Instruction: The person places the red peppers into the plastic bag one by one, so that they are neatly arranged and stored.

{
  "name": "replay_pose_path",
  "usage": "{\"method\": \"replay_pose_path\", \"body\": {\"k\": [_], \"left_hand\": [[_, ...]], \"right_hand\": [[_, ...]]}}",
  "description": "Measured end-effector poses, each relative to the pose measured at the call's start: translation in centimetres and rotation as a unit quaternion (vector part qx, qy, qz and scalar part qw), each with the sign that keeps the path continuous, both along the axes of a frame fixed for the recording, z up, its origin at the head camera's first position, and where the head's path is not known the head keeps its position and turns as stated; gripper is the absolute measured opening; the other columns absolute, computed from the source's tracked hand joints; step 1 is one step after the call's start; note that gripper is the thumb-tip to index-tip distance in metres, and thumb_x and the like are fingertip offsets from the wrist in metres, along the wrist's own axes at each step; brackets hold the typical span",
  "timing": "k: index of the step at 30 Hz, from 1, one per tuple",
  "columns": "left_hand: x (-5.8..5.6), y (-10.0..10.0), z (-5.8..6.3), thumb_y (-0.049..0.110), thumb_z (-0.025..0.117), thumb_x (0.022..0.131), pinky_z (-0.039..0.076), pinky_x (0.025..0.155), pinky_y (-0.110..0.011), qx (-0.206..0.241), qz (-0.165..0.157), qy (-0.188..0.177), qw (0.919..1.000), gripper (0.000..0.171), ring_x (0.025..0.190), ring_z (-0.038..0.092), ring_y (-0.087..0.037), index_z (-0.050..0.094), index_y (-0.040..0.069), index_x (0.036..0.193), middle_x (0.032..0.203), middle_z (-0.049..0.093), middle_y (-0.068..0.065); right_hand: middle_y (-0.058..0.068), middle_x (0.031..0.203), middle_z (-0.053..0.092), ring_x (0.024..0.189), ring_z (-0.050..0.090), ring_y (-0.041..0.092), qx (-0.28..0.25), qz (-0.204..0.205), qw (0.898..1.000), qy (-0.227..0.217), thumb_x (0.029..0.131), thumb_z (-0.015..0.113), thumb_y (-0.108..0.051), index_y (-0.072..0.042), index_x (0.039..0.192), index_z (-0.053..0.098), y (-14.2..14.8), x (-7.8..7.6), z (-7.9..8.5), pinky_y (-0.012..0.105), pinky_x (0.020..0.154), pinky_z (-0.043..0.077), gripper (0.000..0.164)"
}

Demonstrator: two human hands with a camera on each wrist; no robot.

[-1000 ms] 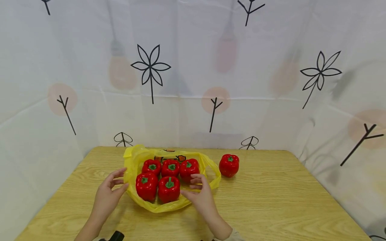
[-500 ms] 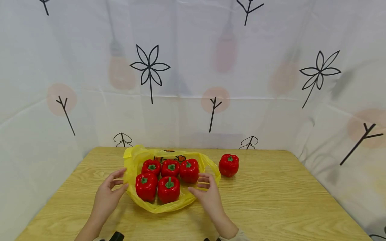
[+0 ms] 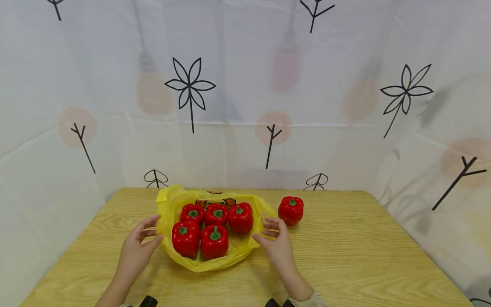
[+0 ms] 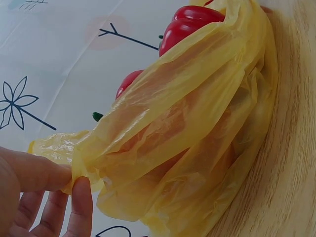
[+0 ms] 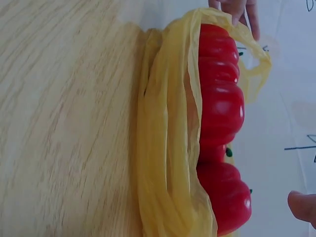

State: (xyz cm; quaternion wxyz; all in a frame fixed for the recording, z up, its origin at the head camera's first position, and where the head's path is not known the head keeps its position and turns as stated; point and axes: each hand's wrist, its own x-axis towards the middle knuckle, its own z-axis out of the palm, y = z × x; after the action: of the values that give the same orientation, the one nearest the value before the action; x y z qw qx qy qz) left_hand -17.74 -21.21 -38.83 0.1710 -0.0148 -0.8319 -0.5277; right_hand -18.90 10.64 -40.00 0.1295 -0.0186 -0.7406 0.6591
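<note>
A yellow plastic bag (image 3: 197,266) lies with its mouth spread, several red bell peppers (image 3: 186,242) with green stems inside it. At its left edge my left hand (image 3: 137,247) pinches the thin plastic between thumb and finger, plain in the left wrist view where the bag's side (image 4: 182,133) stretches away from the fingertips. My right hand (image 3: 279,244) is over the bag's right side, near the handle loop, fingers loosely bent and holding nothing. Only the right thumb (image 5: 303,207) shows in the right wrist view, apart from the peppers (image 5: 222,106).
One more red bell pepper (image 3: 290,215) stands on the wooden table (image 3: 345,256) outside the bag, just beyond my right fingertips. A white curtain (image 3: 238,149) printed with flowers and twigs hangs behind and beside the table.
My right hand has moved rightward, from beside the front right pepper to the bag's right edge near the loose pepper. The left hand and bag have hardly moved.
</note>
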Motion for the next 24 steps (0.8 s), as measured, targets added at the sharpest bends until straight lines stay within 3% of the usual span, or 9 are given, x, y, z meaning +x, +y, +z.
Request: {"method": "replay_pose_path", "body": {"k": [13, 24], "left_hand": [[0.0, 0.0, 0.0, 0.003, 0.065, 0.087, 0.05, 0.07, -0.018, 0.003, -0.002, -0.004, 1.0, 0.046, 0.091, 0.052, -0.004, 0.051, 0.008, 0.13, 0.121, 0.05, -0.011], [0.1, -0.1, -0.2, 0.001, 0.065, 0.086, 0.051, 0.069, -0.018, 0.004, -0.007, 0.018, 0.9998, 0.045, 0.089, 0.053, -0.004, 0.052, 0.006, 0.129, 0.119, 0.051, -0.011]], "right_hand": [[0.018, 0.112, 0.049, 0.1, 0.052, 0.032, -0.002, -0.02, 1.0, -0.006, 0.078, 0.075, -0.005, 0.0, 0.119, 0.046, 1.6, -0.2, 0.3, 0.027, 0.076, 0.051, 0.051], [0.02, 0.111, 0.049, 0.1, 0.052, 0.034, 0.008, -0.034, 0.999, 0.005, 0.079, 0.074, -0.006, 0.002, 0.119, 0.045, 2.7, -0.4, 0.5, 0.018, 0.072, 0.048, 0.05]]}}
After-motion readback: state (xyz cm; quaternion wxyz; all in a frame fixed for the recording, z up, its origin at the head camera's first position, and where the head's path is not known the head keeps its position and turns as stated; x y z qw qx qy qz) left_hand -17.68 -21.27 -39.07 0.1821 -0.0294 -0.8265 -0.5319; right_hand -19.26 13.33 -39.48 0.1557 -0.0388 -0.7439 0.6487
